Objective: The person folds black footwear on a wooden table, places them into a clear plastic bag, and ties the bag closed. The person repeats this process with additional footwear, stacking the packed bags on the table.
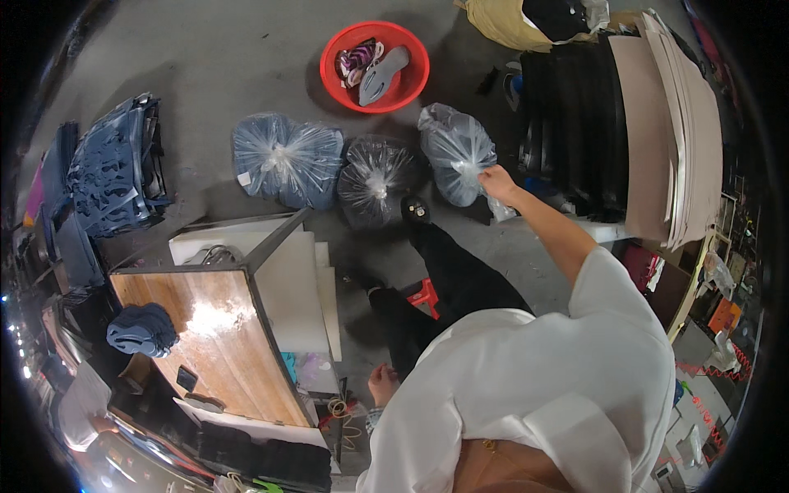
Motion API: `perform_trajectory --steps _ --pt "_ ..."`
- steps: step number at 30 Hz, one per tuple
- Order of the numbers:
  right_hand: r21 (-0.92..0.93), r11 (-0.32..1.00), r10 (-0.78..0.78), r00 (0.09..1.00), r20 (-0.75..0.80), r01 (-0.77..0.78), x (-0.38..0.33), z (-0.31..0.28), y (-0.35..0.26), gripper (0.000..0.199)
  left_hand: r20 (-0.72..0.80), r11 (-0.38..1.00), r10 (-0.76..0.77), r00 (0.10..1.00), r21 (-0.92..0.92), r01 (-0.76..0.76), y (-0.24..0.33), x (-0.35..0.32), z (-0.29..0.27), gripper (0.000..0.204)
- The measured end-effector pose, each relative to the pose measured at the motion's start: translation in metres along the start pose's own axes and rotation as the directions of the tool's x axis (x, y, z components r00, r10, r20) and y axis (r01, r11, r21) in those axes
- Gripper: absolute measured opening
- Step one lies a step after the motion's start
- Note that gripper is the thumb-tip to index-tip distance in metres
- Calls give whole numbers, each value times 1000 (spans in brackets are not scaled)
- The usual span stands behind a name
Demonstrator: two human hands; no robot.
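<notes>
My right hand (497,182) is closed on the gathered neck of a clear plastic bag (450,144) filled with blue-grey pieces, with my arm stretched forward. A loose tail of plastic hangs below my fingers. Left of it on the floor stands a second tied bag (366,168) with dark contents, near my shoe. Farther left sits a wider tied bag (288,156) of blue-grey pieces with a small white label. My left hand (382,384) hangs low by my leg, fingers loosely apart and holding nothing that I can see.
A red basin (403,99) with a grey sole-shaped piece lies beyond the bags. Tall stacks of black and beige sheets (670,140) stand right. At left are a wooden-topped table (238,353) bearing a pile of blue pieces (141,330), and cut-out blue sheets (115,168).
</notes>
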State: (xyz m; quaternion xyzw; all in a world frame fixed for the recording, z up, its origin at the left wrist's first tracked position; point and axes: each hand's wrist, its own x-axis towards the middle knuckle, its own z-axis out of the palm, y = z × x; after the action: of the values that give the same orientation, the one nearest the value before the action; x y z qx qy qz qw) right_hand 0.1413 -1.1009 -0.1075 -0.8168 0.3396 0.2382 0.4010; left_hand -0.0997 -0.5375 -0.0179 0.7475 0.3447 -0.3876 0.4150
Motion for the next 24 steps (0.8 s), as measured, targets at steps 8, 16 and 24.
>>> perform_trajectory --steps 8,16,24 --pt "-98 969 220 973 -69 -226 147 71 84 28 -15 983 -119 993 137 120 74 -9 31 25" --pt "534 798 343 939 -21 -280 155 67 43 33 -22 979 -160 987 125 161 72 1 32 24" --pt "323 918 140 950 278 -229 -9 85 101 35 -86 943 259 962 237 -233 48 11 41 28"
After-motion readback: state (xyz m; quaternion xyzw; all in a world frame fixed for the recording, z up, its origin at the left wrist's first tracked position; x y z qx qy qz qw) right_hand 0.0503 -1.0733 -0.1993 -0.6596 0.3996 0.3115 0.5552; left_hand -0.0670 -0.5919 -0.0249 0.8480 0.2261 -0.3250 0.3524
